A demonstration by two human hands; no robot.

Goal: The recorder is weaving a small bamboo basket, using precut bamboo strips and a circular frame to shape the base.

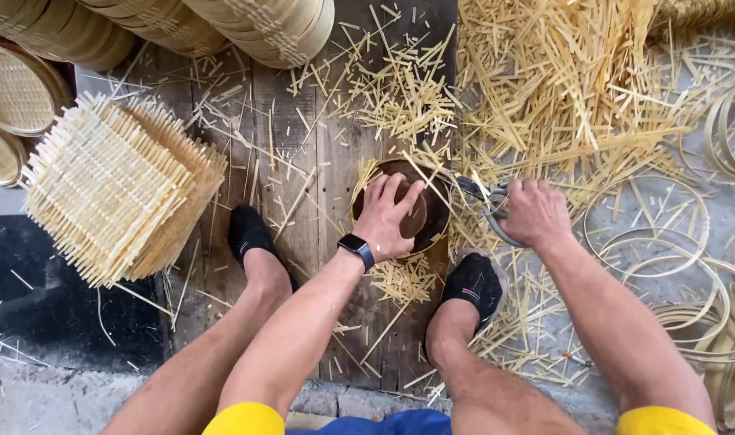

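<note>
My left hand (388,217) presses flat on a round brown disc (430,211) lying on the dark wooden boards, with a woven bamboo rim showing around its edge. A dark smartwatch (356,249) sits on that wrist. My right hand (535,212) grips large metal shears (482,196), whose blades point left at the disc's right edge. Both of my feet in black socks (250,234) (474,283) rest on the boards on either side of the disc.
A tall stack of square woven bamboo mats (118,189) stands at the left. Round bamboo steamer baskets (263,28) line the top. Loose bamboo offcuts (561,89) pile at the upper right. Thin bamboo hoops (666,242) lie at the right.
</note>
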